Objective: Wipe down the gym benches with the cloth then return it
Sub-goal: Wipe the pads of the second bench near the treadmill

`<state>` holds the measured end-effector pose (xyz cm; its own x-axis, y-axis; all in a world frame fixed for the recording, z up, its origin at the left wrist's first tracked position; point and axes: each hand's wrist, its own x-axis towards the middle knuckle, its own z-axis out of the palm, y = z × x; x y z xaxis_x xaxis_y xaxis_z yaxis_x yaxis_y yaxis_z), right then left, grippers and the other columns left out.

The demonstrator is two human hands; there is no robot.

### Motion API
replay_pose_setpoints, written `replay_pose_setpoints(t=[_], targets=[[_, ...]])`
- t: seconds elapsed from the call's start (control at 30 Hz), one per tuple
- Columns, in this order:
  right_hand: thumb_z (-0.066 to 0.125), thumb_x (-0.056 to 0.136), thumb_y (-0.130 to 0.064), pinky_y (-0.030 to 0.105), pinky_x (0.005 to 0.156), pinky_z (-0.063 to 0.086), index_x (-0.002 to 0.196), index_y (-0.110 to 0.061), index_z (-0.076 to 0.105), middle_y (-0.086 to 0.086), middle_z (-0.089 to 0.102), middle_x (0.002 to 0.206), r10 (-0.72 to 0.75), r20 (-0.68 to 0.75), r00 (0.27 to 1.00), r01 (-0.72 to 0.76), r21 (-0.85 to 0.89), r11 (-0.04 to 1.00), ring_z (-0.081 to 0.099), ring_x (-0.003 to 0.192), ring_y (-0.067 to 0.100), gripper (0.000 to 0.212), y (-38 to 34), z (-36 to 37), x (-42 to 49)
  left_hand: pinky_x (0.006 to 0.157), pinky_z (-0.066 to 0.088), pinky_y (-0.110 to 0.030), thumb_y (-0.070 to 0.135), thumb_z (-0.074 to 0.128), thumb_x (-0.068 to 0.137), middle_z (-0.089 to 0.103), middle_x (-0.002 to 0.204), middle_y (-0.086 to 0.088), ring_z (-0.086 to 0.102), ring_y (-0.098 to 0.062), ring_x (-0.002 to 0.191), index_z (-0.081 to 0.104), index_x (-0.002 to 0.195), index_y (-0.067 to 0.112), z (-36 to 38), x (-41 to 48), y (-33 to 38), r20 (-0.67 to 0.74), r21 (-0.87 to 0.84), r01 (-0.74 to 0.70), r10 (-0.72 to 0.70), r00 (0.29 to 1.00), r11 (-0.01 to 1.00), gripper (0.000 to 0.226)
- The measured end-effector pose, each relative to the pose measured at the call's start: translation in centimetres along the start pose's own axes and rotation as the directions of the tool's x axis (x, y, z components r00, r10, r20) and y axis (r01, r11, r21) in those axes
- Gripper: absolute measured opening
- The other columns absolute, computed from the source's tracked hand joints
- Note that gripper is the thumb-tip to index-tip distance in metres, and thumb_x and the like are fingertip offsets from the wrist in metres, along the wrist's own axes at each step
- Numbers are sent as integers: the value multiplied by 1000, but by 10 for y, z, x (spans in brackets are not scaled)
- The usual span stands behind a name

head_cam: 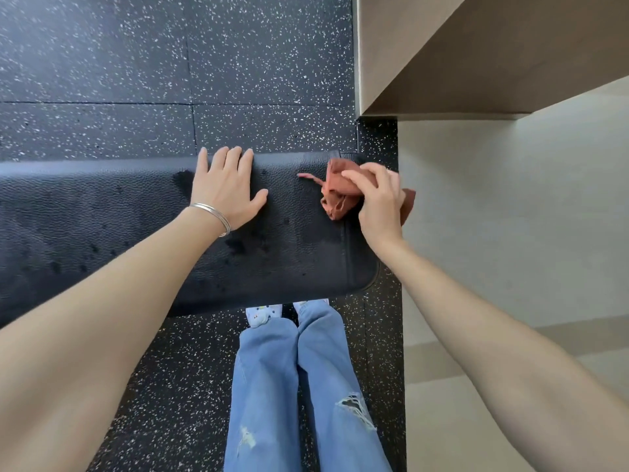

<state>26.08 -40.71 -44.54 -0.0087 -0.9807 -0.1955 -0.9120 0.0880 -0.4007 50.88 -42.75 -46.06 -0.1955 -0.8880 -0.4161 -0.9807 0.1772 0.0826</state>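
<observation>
A black padded gym bench (102, 226) runs across the view from the left edge to its rounded right end, with darker wet spots on its textured top. My left hand (226, 187) lies flat on the far side of the pad, fingers straight over the far edge, with thin bangles on the wrist. My right hand (379, 199) grips a bunched rust-red cloth (337, 192) at the bench's right end, and the cloth touches the pad.
Black speckled rubber flooring (136, 63) lies beyond and under the bench. A beige wall and ledge (493, 56) stand close on the right, with pale floor (510, 233) below. My legs in blue jeans (299, 386) stand against the bench's near side.
</observation>
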Motion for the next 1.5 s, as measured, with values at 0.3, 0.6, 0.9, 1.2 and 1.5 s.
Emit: replay_pose_setpoints(t=[0.3, 0.6, 0.9, 1.2, 1.5], targets=[[48, 84, 11, 46, 79, 40, 139, -20, 40, 16, 38, 139, -41, 84, 996, 62, -257, 964, 38, 113, 38, 63, -2, -2, 9, 115, 18, -52, 47, 48, 88, 35, 146, -20, 29, -37, 136, 28, 144, 4, -1, 0, 12, -12, -25, -26, 25, 1000, 999, 73], [71, 72, 10, 46, 71, 54, 128, -8, 56, 25, 57, 111, -59, 186, 981, 95, -190, 977, 55, 92, 42, 60, 15, 2, -130, 116, 15, -53, 46, 47, 89, 32, 150, -16, 27, -33, 139, 28, 145, 8, -11, -10, -4, 33, -14, -19, 20, 999, 1000, 70], [47, 93, -6, 42, 85, 45, 137, -23, 43, 12, 42, 125, 42, 75, 996, -28, -187, 982, 39, 110, 33, 47, -20, 3, 13, 117, 15, -50, 50, 44, 90, 20, 155, -18, 18, -33, 143, 17, 148, 8, -8, -12, -3, 109, 39, 10, -15, 994, 999, 77], [68, 69, 14, 52, 73, 52, 123, -15, 62, 23, 58, 116, 3, 216, 976, 14, -74, 997, 55, 97, 43, 61, 9, 16, -174, 117, 13, -50, 52, 43, 89, 14, 156, -19, 11, -33, 145, 13, 149, 6, -7, -13, 7, 130, 38, 73, -77, 988, 997, 81], [46, 91, -2, 44, 82, 39, 134, -29, 48, 8, 40, 134, 7, 142, 990, 10, -117, 993, 36, 113, 33, 51, -29, 14, -30, 117, 13, -50, 51, 42, 90, 14, 157, -16, 11, -31, 146, 12, 150, 8, -3, -12, 0, 100, 37, 56, -59, 993, 998, 80]])
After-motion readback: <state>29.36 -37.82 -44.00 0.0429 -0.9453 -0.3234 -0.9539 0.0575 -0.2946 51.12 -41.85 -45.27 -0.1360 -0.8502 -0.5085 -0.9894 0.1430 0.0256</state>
